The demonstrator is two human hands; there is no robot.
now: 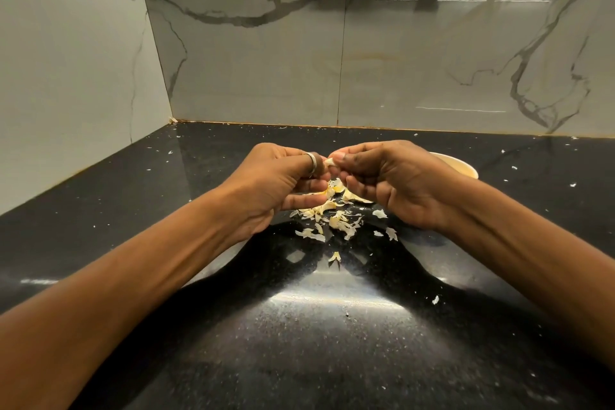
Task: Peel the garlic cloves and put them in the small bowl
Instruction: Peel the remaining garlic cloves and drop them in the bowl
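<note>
Garlic is at the middle of things: one pale clove (330, 161) is held just above the counter (332, 343), pinched from both sides. The left hand (279, 183) grips its left end between thumb and forefinger, the other fingers curled under; a ring (312, 161) sits on the thumb. The right hand (392, 183) pinches the clove's right end, fingers also curled in. Under and between the hands lies a loose heap of peels (332, 220), with stray flakes spread farther over the black counter. The bowl (461, 168) stands on the counter just behind the right hand, which hides most of it; only part of its cream rim and wall shows, so what it holds cannot be told.
</note>
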